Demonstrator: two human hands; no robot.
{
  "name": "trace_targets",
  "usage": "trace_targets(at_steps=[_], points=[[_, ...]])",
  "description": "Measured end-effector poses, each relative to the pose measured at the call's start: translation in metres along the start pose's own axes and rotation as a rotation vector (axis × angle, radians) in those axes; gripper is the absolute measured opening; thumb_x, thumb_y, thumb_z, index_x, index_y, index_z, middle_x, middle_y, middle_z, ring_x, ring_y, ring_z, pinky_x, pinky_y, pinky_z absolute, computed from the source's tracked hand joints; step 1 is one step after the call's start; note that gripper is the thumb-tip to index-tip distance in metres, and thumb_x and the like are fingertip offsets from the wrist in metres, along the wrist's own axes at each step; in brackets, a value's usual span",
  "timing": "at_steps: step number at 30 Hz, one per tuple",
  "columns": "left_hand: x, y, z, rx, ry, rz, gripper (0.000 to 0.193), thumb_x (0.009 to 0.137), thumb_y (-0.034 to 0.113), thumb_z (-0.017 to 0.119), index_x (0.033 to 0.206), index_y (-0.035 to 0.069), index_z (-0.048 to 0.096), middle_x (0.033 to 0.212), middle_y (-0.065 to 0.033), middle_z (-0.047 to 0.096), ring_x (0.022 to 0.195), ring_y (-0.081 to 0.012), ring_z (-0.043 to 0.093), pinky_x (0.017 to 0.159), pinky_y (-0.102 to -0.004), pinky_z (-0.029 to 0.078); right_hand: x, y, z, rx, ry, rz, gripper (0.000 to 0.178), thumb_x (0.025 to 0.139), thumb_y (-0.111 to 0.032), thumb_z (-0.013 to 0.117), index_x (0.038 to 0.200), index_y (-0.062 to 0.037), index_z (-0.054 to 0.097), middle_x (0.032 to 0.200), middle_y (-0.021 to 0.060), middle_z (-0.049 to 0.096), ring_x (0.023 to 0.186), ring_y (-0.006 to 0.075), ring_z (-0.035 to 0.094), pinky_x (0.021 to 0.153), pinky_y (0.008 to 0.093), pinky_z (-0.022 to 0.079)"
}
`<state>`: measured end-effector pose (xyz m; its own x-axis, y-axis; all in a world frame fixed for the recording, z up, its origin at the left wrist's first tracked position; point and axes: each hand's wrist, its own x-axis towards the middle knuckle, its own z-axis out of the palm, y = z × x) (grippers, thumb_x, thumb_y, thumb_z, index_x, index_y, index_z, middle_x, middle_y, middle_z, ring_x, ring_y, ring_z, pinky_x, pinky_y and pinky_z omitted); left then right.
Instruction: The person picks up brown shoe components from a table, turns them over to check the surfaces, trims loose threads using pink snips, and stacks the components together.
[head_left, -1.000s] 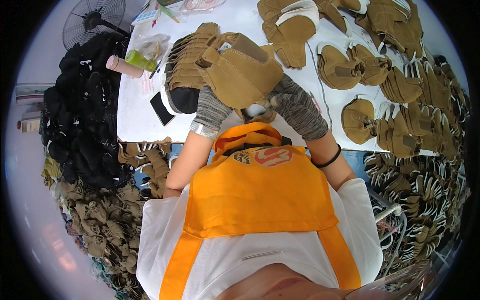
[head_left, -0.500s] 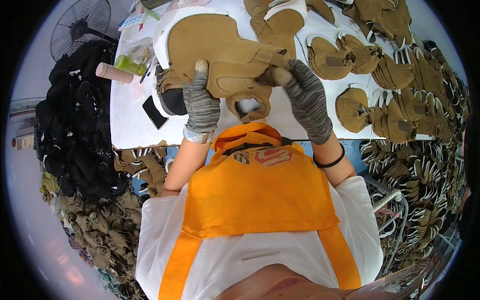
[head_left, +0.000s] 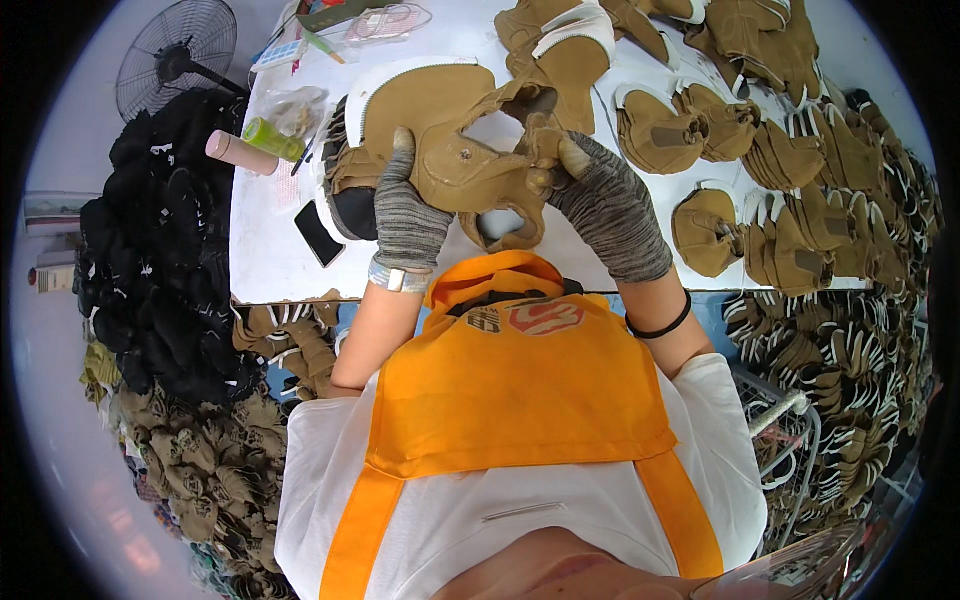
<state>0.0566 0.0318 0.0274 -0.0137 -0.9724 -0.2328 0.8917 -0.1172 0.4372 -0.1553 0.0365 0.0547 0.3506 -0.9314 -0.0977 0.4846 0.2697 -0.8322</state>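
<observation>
A tan shoe upper (head_left: pixel 450 165) with a pale toothed band along its far edge is held over the near part of the table. My left hand (head_left: pixel 410 215), in a grey knit glove with bare fingertips, grips its left side, thumb on top; its other fingers are hidden underneath. On the right, my right hand (head_left: pixel 615 205), gloved alike, has its fingers closed on the upper's edge beside an opening. Two openings in the upper show now. Behind it to the left lies a stack of similar pieces, partly covered.
The white table (head_left: pixel 270 270) bears a black phone (head_left: pixel 318 234), a pink bottle (head_left: pixel 240 152), a green bottle (head_left: pixel 272 139) and several tan uppers (head_left: pixel 655 130) on the right. A fan (head_left: pixel 175 60) stands far left, near a black pile (head_left: pixel 165 240). More uppers (head_left: pixel 840 370) are heaped lower right.
The upper has been tilted and turned in my hands, so its openings face up more. My right hand has closed in on its edge, moving slightly left. The whole view has shifted a little.
</observation>
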Motion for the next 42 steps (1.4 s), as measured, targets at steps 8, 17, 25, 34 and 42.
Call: trace_targets(at_steps=[8, 17, 25, 34, 42], points=[[0.002, 0.001, -0.01, -0.154, 0.028, -0.214, 0.042, 0.097, 0.037, 0.047, 0.129, 0.01, 0.049, 0.126, -0.0118, 0.056, 0.114, -0.0282, 0.055, 0.1, -0.0477, 0.044, 0.002, 0.008, 0.002, -0.153, -0.034, -0.075, 0.028, 0.095, -0.021, 0.056, 0.109, 0.0027, 0.06, 0.097, 0.0056, 0.063, 0.087, 0.0114, 0.062, 0.077, 0.0232, 0.053], [0.009, -0.01, -0.033, -0.36, -0.099, -0.51, 0.046, 0.098, 0.04, 0.044, 0.13, 0.008, 0.048, 0.132, -0.0137, 0.052, 0.118, -0.0303, 0.052, 0.102, -0.047, 0.041, 0.005, 0.019, 0.0, 0.399, 0.013, 0.119, 0.019, 0.095, -0.016, 0.052, 0.103, 0.0, 0.057, 0.089, 0.0054, 0.059, 0.081, 0.013, 0.06, 0.077, 0.0234, 0.053], [0.003, -0.017, -0.042, 0.558, 0.135, 0.168, 0.05, 0.092, 0.032, 0.06, 0.128, 0.001, 0.045, 0.116, -0.0119, 0.055, 0.104, -0.02, 0.055, 0.09, -0.0343, 0.047, 0.014, 0.016, -0.004, 0.514, 0.051, -0.038, 0.016, 0.093, -0.016, 0.055, 0.102, -0.0021, 0.056, 0.09, 0.0077, 0.057, 0.082, 0.0171, 0.057, 0.081, 0.0282, 0.05], [-0.028, -0.037, -0.02, 0.709, -0.064, -0.235, 0.041, 0.091, 0.042, 0.06, 0.105, 0.003, 0.062, 0.088, -0.0021, 0.062, 0.077, -0.0081, 0.057, 0.067, -0.0215, 0.047, 0.018, 0.08, -0.016, -0.565, 0.154, -0.35, 0.022, 0.082, -0.014, 0.064, 0.101, -0.0029, 0.06, 0.096, 0.0157, 0.062, 0.089, 0.0321, 0.06, 0.08, 0.0385, 0.049], [-0.016, -0.063, -0.053, 0.389, 0.166, -0.538, 0.035, 0.096, 0.037, 0.052, 0.116, 0.008, 0.058, 0.103, -0.0036, 0.065, 0.093, -0.0146, 0.06, 0.079, -0.0263, 0.047, 0.015, 0.074, -0.043, -1.3, -0.01, -0.523, 0.02, 0.081, -0.019, 0.063, 0.093, -0.0033, 0.062, 0.088, 0.0163, 0.062, 0.081, 0.0351, 0.059, 0.072, 0.0445, 0.047]])
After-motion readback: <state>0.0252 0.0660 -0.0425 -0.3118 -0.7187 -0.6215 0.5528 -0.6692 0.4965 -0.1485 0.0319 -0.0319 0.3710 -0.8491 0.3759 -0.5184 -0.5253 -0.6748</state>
